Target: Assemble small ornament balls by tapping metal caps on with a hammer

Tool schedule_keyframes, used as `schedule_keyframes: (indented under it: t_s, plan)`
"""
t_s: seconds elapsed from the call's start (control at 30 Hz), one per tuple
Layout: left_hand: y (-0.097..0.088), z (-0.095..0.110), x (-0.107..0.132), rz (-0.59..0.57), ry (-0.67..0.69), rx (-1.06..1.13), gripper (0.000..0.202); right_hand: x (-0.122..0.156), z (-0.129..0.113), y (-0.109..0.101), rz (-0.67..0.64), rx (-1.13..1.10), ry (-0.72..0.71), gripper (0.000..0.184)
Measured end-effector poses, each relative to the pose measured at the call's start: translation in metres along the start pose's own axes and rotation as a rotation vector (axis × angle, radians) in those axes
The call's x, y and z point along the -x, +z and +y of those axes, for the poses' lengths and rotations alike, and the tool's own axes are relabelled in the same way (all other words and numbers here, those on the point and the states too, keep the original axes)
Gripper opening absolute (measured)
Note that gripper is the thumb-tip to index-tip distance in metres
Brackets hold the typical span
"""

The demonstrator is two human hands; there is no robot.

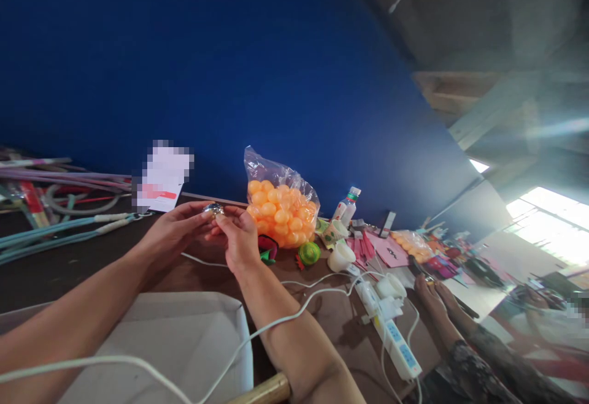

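My left hand point(172, 232) and my right hand point(239, 235) meet above the dark wooden table point(92, 263), fingers pinched together. Between the fingertips of both sits a small shiny silver object point(213, 209); what it is I cannot make out. Just behind my right hand stands a clear plastic bag of orange balls point(280, 208). A red and green item point(267, 249) lies beside my right wrist.
A white cable point(294, 315) runs under my right arm to a white power strip point(391, 330). White cups point(341, 257), a bottle point(347, 205), a green tape roll point(309, 252) and pink paper crowd the right. Another person's hands point(435, 297) rest there. Coloured tubes point(59, 220) lie left; a white box point(175, 336) sits near me.
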State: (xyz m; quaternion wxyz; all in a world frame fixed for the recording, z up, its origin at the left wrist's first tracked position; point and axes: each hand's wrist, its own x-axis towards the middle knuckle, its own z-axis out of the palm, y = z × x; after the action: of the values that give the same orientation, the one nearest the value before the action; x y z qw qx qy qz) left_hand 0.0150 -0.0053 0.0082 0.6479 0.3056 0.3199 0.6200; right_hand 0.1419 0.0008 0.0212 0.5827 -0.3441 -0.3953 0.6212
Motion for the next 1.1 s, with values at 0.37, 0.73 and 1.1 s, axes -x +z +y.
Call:
schedule_keyframes:
  t_s: [0.37,0.73,1.1]
  plan:
    - [-0.0016,-0.0014,-0.0013,-0.026,-0.006,0.018,0.033,0.002,0.0,0.0004,-0.015,0.024,-0.036,0.041]
    - [-0.004,-0.0042,-0.0042,-0.032,0.011,0.015,0.027,0.0016,0.0005,-0.0009,-0.013,0.05,-0.034,0.043]
    - [0.0014,-0.0008,0.0015,-0.013,0.025,-0.04,0.034,-0.0019,0.0054,-0.0037,0.025,0.066,-0.045,0.041]
